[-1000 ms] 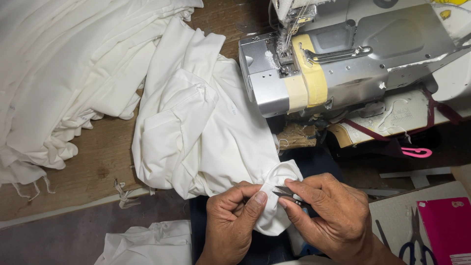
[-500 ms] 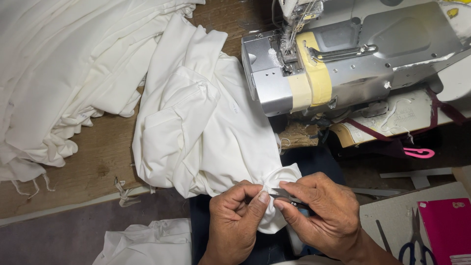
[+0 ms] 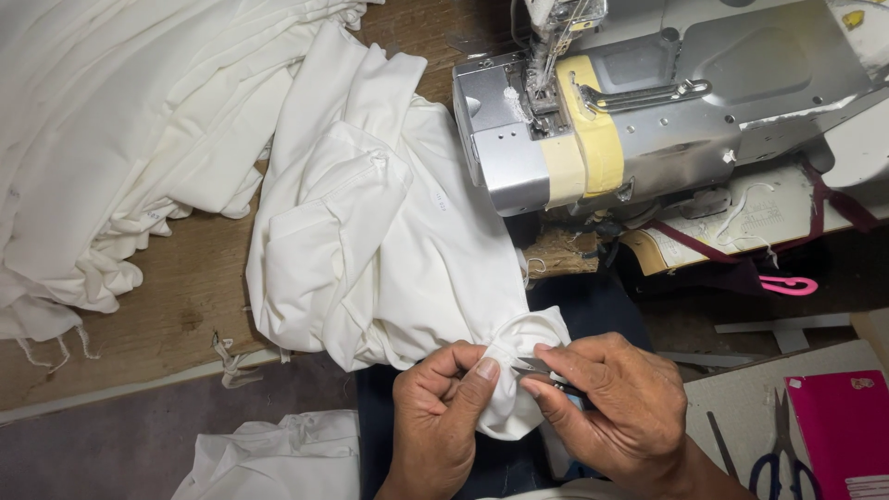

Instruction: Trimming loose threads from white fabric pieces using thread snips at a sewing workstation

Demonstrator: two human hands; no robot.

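Worn brown wood makes up the worktable [image 3: 176,296], seen from above with a grey floor below its front edge. At the bottom centre the left hand [image 3: 435,417] pinches a bunched end of the white garment [image 3: 370,241] between thumb and fingers, closed on the cloth. Touching the same bunch, the right hand [image 3: 620,407] is closed round small thread snips [image 3: 542,370], whose metal tips lie against the fabric just beside the left thumb. From the hands the garment runs up and left across the table in loose folds, its upper end near the sewing machine [image 3: 648,120]. That grey machine, with a yellowish band round its arm, stands at upper right. A large pile of white cloth [image 3: 111,139] fills the upper left, and another white piece [image 3: 278,458] lies at the lower left. Blue-handled scissors [image 3: 773,463] and a pink box [image 3: 847,426] sit at the lower right, with a pink hook [image 3: 787,285] under the machine
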